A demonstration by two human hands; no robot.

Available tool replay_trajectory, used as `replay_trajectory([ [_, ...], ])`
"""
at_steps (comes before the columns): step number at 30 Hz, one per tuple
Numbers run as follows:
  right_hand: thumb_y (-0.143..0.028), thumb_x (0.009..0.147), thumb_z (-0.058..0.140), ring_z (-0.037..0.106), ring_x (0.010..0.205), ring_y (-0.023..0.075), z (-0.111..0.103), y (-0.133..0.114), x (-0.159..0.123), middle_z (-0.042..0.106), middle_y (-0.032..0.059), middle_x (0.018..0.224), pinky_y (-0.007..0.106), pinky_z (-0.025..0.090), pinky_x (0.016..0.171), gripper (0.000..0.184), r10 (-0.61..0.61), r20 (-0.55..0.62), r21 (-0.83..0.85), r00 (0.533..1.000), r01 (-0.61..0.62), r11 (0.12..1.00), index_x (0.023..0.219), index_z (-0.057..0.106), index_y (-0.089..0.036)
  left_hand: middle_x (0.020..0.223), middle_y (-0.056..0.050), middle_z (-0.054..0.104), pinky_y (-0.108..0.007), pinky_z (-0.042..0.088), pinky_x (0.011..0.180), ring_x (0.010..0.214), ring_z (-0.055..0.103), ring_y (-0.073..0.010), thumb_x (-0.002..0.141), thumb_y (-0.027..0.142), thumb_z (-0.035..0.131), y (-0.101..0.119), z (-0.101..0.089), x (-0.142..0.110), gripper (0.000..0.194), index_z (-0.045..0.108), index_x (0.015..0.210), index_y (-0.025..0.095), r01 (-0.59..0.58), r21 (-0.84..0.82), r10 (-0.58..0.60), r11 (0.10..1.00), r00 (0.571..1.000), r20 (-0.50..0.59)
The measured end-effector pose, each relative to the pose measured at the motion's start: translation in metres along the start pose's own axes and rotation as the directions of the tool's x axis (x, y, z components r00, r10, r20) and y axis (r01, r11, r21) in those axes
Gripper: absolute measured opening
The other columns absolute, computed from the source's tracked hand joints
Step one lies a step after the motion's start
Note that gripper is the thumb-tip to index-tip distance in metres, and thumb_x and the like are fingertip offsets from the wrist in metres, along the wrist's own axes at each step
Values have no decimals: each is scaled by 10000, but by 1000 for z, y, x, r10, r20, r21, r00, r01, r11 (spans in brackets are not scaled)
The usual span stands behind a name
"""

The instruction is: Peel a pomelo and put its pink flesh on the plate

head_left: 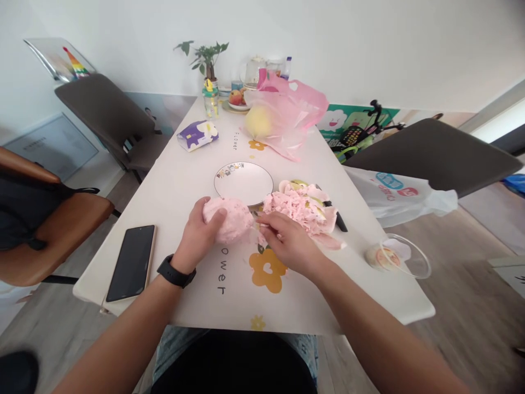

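**Table lot: peeled pink pomelo in hand, peel heap alongside**

Item 1: peeled pink pomelo (229,220), held above the middle of the white table (166,219), near its near edge, just beside the round white plate (244,183). Left hand (197,235) clasps it firmly, fingers curled over its left side; black wristband watch (175,272) on that wrist.

Item 2: right hand (287,243), at the fruit's right side, fingertips (262,224) pinched together over the peel heap. Whether they grasp a shred cannot be told.

Item 3: heap of pink pith and yellow-green rind (297,208), right of centre, touching the plate's rim. Black-handled knife (338,219) lies partly under its far right side.

Also on the table: black smartphone (131,262) by the left edge; clear plastic bowl (397,257) by the right edge; yellow whole pomelo (258,121) against a pink plastic bag (295,106) towards the far end; purple-and-white tissue packet (197,135) near the left edge; apples on a plate (237,98) and a potted green plant (207,60) at the far edge.
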State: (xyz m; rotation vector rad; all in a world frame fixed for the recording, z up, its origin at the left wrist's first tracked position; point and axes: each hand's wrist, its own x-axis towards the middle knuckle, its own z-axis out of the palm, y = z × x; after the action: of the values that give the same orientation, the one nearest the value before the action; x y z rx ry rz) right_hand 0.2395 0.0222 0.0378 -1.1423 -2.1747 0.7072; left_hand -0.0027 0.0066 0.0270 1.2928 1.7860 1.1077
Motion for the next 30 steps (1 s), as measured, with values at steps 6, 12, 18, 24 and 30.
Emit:
replay_trajectory([
  [6,-284,955,612,648,861,206,26,-10,11,685,59,1036,377,529,789,171,144,-5,63,990,-143,988,1121,596,-244,1412,-154,652,-526,466,1106,1291,607,-362,903,692,583,1,-4,9,743,517,1479,227,36,-11,-36,999,999,31],
  [12,-245,899,665,623,785,179,19,-6,11,668,10,903,335,514,732,138,144,-16,166,989,-140,976,1028,617,-255,1242,-139,733,-496,513,977,1133,671,-348,923,738,492,13,-5,8,616,653,1219,222,19,29,-22,999,993,114],
  [18,-234,903,656,615,778,176,17,-1,6,683,20,927,331,500,723,75,157,-56,163,986,-147,976,973,634,-250,1117,-156,745,-488,504,889,1021,681,-363,926,772,404,26,-6,8,622,638,1049,208,18,227,-51,974,989,140],
  [24,-241,922,648,583,774,171,12,-1,13,646,5,880,314,467,707,46,126,-9,138,992,-123,983,888,619,-245,986,-136,721,-484,487,856,934,663,-355,923,799,367,26,-4,14,603,566,923,229,15,272,-55,962,989,141],
  [30,-236,952,613,577,799,177,12,1,14,619,4,831,317,449,725,129,42,17,104,999,-44,994,827,582,-232,985,-140,720,-482,491,855,942,668,-357,923,793,360,26,-3,15,597,563,901,232,11,282,-49,959,991,127],
])
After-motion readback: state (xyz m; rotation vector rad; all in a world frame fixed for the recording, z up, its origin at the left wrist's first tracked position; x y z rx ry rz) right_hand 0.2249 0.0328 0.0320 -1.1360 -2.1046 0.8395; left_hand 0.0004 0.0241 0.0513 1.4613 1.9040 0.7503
